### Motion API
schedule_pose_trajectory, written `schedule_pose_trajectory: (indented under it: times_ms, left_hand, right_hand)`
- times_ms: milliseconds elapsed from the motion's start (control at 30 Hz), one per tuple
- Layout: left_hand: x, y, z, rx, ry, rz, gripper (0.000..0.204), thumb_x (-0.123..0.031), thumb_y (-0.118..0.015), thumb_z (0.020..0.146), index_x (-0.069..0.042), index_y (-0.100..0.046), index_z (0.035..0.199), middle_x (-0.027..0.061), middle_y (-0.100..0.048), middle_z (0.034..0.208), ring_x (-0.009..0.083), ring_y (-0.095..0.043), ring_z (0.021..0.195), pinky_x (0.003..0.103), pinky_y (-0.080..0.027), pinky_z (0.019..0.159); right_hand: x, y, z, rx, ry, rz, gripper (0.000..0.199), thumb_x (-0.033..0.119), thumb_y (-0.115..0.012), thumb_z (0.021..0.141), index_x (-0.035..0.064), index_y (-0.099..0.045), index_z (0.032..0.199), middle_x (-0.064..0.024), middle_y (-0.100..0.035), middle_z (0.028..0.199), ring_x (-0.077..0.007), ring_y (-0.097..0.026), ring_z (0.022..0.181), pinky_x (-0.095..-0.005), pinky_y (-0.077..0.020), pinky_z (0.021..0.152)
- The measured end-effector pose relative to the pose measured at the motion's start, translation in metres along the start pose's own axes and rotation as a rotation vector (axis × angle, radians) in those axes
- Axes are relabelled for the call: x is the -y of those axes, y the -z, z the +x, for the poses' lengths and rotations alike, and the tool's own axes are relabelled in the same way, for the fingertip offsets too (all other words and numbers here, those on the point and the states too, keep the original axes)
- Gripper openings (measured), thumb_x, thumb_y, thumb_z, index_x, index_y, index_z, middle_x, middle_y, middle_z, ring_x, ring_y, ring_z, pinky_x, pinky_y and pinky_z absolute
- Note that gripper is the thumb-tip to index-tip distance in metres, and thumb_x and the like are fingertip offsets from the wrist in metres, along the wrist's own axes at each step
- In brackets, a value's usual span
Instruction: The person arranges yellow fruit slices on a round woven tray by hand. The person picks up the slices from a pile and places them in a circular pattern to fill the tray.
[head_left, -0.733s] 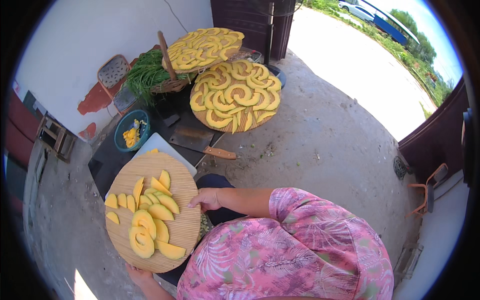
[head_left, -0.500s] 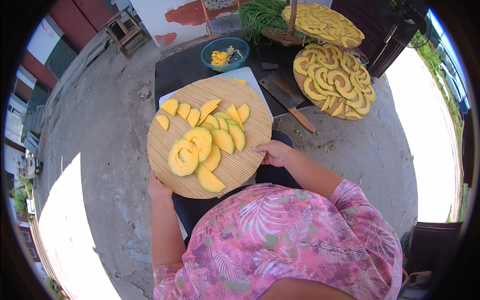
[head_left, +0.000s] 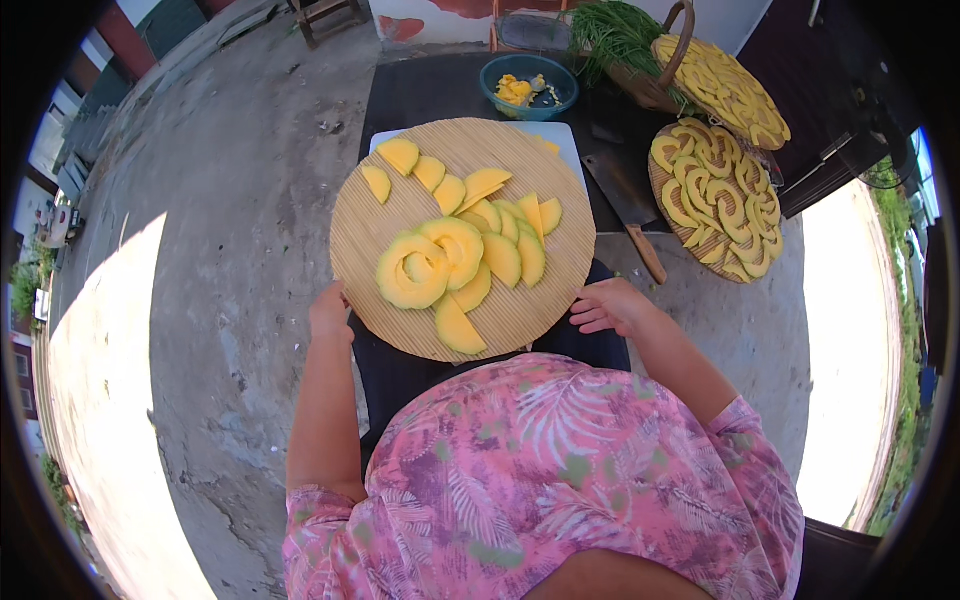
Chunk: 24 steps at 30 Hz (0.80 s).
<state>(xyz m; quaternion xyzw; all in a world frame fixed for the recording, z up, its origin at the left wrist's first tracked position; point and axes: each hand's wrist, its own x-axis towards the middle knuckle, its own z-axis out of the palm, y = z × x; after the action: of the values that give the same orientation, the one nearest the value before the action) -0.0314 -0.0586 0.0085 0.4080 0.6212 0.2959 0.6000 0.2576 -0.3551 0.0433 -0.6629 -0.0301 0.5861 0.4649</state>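
Two bare hands grip a round woven bamboo tray [head_left: 400,220] at its near rim: the left hand [head_left: 330,312] curls over the lower left edge, forearm running straight down, while the right hand [head_left: 610,306] rests at the lower right edge with fingers loosely bent, touching the rim. Since half a second ago the tray sits more centred and level before the person. Orange-yellow squash slices [head_left: 455,255] lie spread across it. A cleaver [head_left: 625,200] lies just beyond, near a second loaded tray [head_left: 715,200].
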Motion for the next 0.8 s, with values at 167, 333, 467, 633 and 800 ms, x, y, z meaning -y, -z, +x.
schedule_pose_trajectory:
  times_ms: [167,333,467,633,800]
  left_hand:
    - [-0.004,0.009,0.023,0.025,-0.002,0.116,0.031,-0.019,-0.059,0.077,0.004,-0.055,0.098,0.0081,-0.058,0.088,0.0190,-0.053,0.086,0.031,-0.039,0.079]
    - [-0.027,-0.011,0.021,-0.083,-0.304,0.261,0.053,-0.019,-0.064,0.075,0.001,-0.047,0.120,0.0135,-0.050,0.119,0.0228,-0.046,0.111,0.033,-0.037,0.091]
    - [-0.039,-0.030,0.047,-0.030,-0.581,0.507,0.056,-0.022,-0.066,0.073,-0.002,-0.045,0.121,0.0174,-0.041,0.126,0.0277,-0.043,0.114,0.037,-0.034,0.096]
    - [-0.076,-0.088,0.032,0.076,-0.945,0.702,0.064,-0.025,-0.070,0.070,-0.005,-0.043,0.124,0.0191,-0.039,0.127,0.0317,-0.036,0.120,0.038,-0.030,0.101]
    - [-0.088,-0.129,0.054,0.135,-0.940,0.858,0.071,-0.030,-0.071,0.069,-0.009,-0.039,0.129,0.0194,-0.032,0.134,0.0324,-0.029,0.126,0.038,-0.026,0.104]
  right_hand:
    - [0.004,0.004,0.002,-0.313,0.401,-0.649,0.038,0.023,-0.059,0.078,-0.0038,-0.053,0.105,-0.0166,-0.062,0.089,-0.0234,-0.062,0.076,-0.0320,-0.0499,0.063]
    - [-0.023,0.002,0.035,-0.713,0.906,-0.718,0.043,0.020,-0.054,0.081,0.0005,-0.045,0.118,-0.0198,-0.054,0.107,-0.0308,-0.054,0.097,-0.0379,-0.0415,0.082]
    - [-0.053,0.002,0.057,-0.862,0.825,-0.747,0.055,0.029,-0.045,0.087,0.0034,-0.030,0.132,-0.0211,-0.040,0.126,-0.0357,-0.035,0.119,-0.0463,-0.0237,0.099]
    - [-0.058,0.005,0.066,-0.909,0.674,-0.653,0.055,0.039,-0.036,0.090,0.0058,-0.029,0.134,-0.0190,-0.039,0.128,-0.0345,-0.035,0.120,-0.0480,-0.0235,0.099]
    - [-0.053,0.003,0.063,-0.883,0.633,-0.686,0.054,0.039,-0.036,0.090,0.0077,-0.029,0.134,-0.0180,-0.040,0.128,-0.0338,-0.035,0.120,-0.0484,-0.0240,0.098]
